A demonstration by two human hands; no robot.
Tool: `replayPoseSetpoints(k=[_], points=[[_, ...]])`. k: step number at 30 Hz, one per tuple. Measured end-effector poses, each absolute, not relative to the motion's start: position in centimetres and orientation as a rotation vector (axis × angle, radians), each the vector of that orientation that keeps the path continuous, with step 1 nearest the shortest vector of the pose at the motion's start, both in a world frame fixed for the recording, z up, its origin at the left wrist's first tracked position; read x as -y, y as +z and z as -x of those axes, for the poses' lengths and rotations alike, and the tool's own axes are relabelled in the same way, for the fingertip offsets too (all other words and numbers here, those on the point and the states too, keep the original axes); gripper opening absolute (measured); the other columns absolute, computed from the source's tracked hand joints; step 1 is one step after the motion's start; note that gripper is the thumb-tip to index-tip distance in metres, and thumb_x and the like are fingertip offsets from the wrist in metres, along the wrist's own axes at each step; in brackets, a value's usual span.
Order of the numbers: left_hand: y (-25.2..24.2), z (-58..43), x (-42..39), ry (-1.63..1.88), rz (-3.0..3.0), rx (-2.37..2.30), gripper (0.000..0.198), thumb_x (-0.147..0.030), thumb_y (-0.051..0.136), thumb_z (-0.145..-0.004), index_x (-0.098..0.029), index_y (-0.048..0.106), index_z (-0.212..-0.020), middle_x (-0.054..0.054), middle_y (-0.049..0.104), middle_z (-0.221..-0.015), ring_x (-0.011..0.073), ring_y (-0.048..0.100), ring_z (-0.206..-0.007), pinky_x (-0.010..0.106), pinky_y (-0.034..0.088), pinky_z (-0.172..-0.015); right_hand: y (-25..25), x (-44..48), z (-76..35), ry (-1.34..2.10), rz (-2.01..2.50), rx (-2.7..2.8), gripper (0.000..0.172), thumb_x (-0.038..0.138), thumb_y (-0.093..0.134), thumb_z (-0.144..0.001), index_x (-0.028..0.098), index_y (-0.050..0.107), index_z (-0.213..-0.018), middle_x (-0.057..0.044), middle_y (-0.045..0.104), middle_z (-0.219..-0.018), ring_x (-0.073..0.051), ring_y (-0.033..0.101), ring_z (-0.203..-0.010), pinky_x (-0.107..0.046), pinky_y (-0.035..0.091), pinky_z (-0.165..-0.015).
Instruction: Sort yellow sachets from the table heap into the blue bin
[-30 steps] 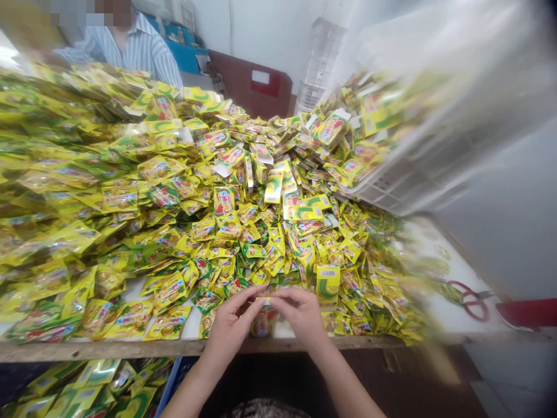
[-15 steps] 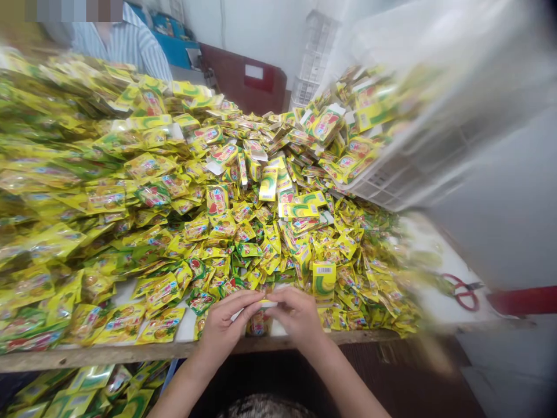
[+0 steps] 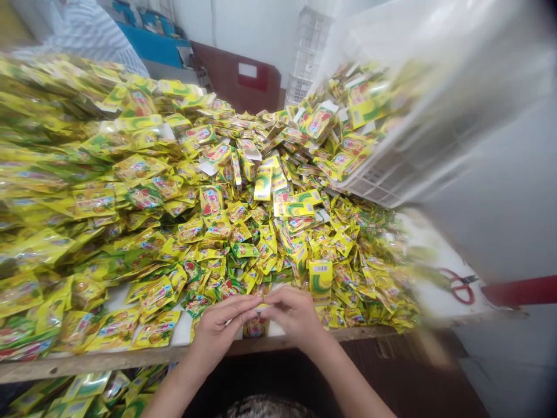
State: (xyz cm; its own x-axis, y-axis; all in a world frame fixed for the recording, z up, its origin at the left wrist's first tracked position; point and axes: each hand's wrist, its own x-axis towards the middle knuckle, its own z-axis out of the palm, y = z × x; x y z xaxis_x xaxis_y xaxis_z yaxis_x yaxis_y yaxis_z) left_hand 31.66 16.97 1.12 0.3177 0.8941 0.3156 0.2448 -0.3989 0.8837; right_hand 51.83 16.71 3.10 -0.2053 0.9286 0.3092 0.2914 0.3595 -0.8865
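My left hand (image 3: pixel 217 326) and my right hand (image 3: pixel 293 313) meet at the table's near edge, fingers pinched together on one small yellow sachet (image 3: pixel 256 325) held between them. Most of that sachet is hidden by my fingers; its lower part shows below them. Just beyond my hands spreads a huge heap of yellow and green sachets (image 3: pixel 226 215) that covers most of the table.
A white plastic crate (image 3: pixel 391 168) full of sachets tilts over the heap at the right. Red-handled scissors (image 3: pixel 456 285) lie on the table's right end. Another person in a striped shirt (image 3: pixel 82 32) is at the far left. More sachets (image 3: pixel 87 392) sit below the table edge.
My hands have stayed together on the sachet, with the fingers closing in tighter over it. The view has shifted slightly, so the person at the back has slid towards the upper left.
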Motion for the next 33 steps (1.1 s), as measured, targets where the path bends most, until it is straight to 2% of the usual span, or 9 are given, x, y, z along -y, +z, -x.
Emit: replayPoseSetpoints(k=[6,8,11,16,20,24,28,30,33], points=[[-0.6,-31.6,-16.2,1.076,-1.831,-1.057,0.046,-0.022,0.064,-0.087,-0.032,0.057,-0.131,0.003,0.07,-0.12,0.0208,0.066,-0.109,0.034,0.053,-0.096,2.1,-15.4,-51.7,0.785,1.112,1.712,0.021,0.019,0.07,-0.082,0.025,0.07,-0.102,-0.004,0.072,-0.094,-0.017,0.065,-0.081,-0.028,0.051,-0.075],[-0.7,-31.7,-16.2,1.095,-1.847,-1.047,0.043,-0.02,0.062,-0.088,-0.033,0.059,-0.129,0.003,0.07,-0.12,0.0203,0.066,-0.109,0.033,0.052,-0.096,2.0,-15.1,-51.5,0.749,1.093,1.708,0.023,0.015,0.068,-0.083,0.025,0.068,-0.104,-0.004,0.071,-0.097,-0.018,0.065,-0.087,-0.029,0.051,-0.079],[-0.9,-31.7,-16.1,1.101,-1.896,-1.03,0.031,-0.021,0.063,-0.087,-0.032,0.069,-0.115,0.002,0.071,-0.117,0.0208,0.065,-0.11,0.033,0.051,-0.098,2.1,-14.9,-51.2,0.696,1.073,1.686,0.022,0.014,0.065,-0.085,0.025,0.068,-0.103,-0.005,0.068,-0.099,-0.019,0.063,-0.094,-0.031,0.051,-0.084],[-1.5,-32.2,-15.8,1.084,-1.603,-1.141,0.041,-0.028,0.066,-0.085,-0.028,0.061,-0.125,0.004,0.072,-0.115,0.0209,0.07,-0.1,0.031,0.057,-0.088,2.5,-15.0,-50.7,0.774,1.089,1.591,0.011,0.015,0.067,-0.083,0.022,0.069,-0.092,-0.005,0.064,-0.09,-0.018,0.062,-0.086,-0.029,0.052,-0.074],[-1.3,-33.1,-15.7,1.085,-1.63,-1.199,0.039,-0.031,0.069,-0.082,-0.027,0.065,-0.121,0.002,0.074,-0.11,0.0196,0.072,-0.09,0.028,0.058,-0.082,2.8,-15.2,-50.3,0.706,1.135,1.522,0.009,0.014,0.063,-0.085,0.021,0.068,-0.085,-0.005,0.063,-0.085,-0.018,0.061,-0.082,-0.03,0.05,-0.071],[-0.8,-33.4,-15.8,1.104,-1.68,-1.189,0.044,-0.03,0.068,-0.083,-0.028,0.061,-0.126,0.002,0.071,-0.118,0.0206,0.07,-0.101,0.029,0.055,-0.091,3.0,-15.2,-50.2,0.649,1.163,1.547,0.009,0.015,0.06,-0.086,0.021,0.067,-0.085,-0.005,0.061,-0.084,-0.018,0.06,-0.082,-0.03,0.05,-0.072],[-0.6,-32.7,-15.8,1.041,-1.777,-1.106,0.037,-0.027,0.059,-0.089,-0.029,0.061,-0.127,0.003,0.067,-0.126,0.0219,0.065,-0.113,0.033,0.051,-0.099,3.1,-15.3,-50.5,0.659,1.161,1.6,0.008,0.016,0.061,-0.086,0.021,0.067,-0.085,-0.005,0.061,-0.084,-0.017,0.06,-0.079,-0.029,0.05,-0.068],[-0.7,-32.3,-15.9,1.019,-1.788,-1.073,0.038,-0.025,0.056,-0.091,-0.03,0.059,-0.129,0.003,0.066,-0.128,0.0212,0.064,-0.115,0.033,0.051,-0.099,3.1,-15.3,-50.7,0.69,1.121,1.642,0.008,0.015,0.062,-0.085,0.021,0.068,-0.085,-0.005,0.062,-0.085,-0.017,0.06,-0.079,-0.029,0.05,-0.068],[-1.1,-32.1,-16.1,1.051,-1.775,-1.078,0.04,-0.025,0.06,-0.089,-0.031,0.06,-0.129,0.002,0.069,-0.123,0.0208,0.068,-0.108,0.03,0.055,-0.093,3.3,-15.1,-51.0,0.715,1.08,1.697,0.01,0.014,0.063,-0.085,0.021,0.069,-0.086,-0.005,0.063,-0.087,-0.017,0.06,-0.081,-0.029,0.05,-0.072]])
